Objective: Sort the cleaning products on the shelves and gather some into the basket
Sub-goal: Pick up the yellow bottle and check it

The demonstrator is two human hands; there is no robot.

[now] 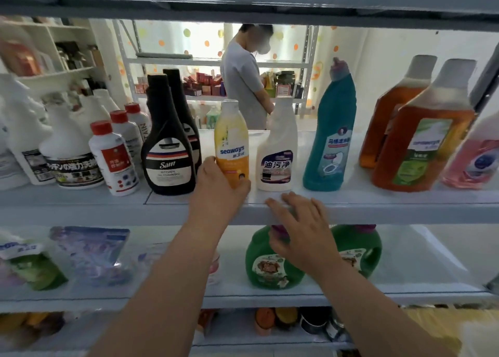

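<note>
Yellow bottle (231,146) marked "seaways" sits near the front of the middle shelf (378,208), base hidden, with the left hand (216,192) gripping its lower part, thumb on the left side and fingers curled round the right. The right hand (299,224) is wide, fingers spread and relaxed, at the shelf's front lip just below a white bottle (278,151); blur hides whether it touches. Outward, a black bottle (168,151) stands just left of the yellow one, a teal bottle (330,140) right of the white, and green jugs (256,246) on the shelf below.
</note>
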